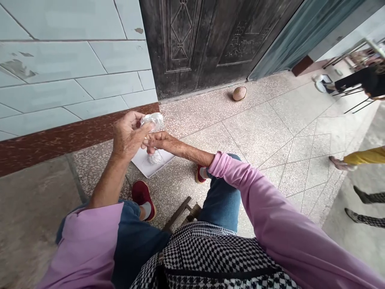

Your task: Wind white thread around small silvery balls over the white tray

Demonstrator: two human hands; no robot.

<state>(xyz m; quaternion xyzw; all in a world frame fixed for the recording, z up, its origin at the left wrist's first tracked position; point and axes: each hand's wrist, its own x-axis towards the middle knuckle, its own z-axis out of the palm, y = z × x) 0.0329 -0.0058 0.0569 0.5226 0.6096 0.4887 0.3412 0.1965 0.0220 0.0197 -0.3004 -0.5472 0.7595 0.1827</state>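
My left hand (128,135) is closed around a bundle of shiny white strands (153,118), its upper end bulging out past the fingers. My right hand (160,141) meets it from the right with fingers pinched together against the same bundle. Below both hands, a looser tuft of the white strands (155,157) shows over a flat white sheet or shallow tray (146,170) between my feet. The fingers hide the middle of the bundle, and I cannot tell whether the tuft hangs or lies on the white surface.
A wooden stool (180,212) shows between my legs. Ahead are a dark carved door (207,44) and a pale tiled wall (69,60). A round pinkish object (240,93) sits by the doorway. At right, other people's feet (339,163) and a chair (357,98) occupy the floor.
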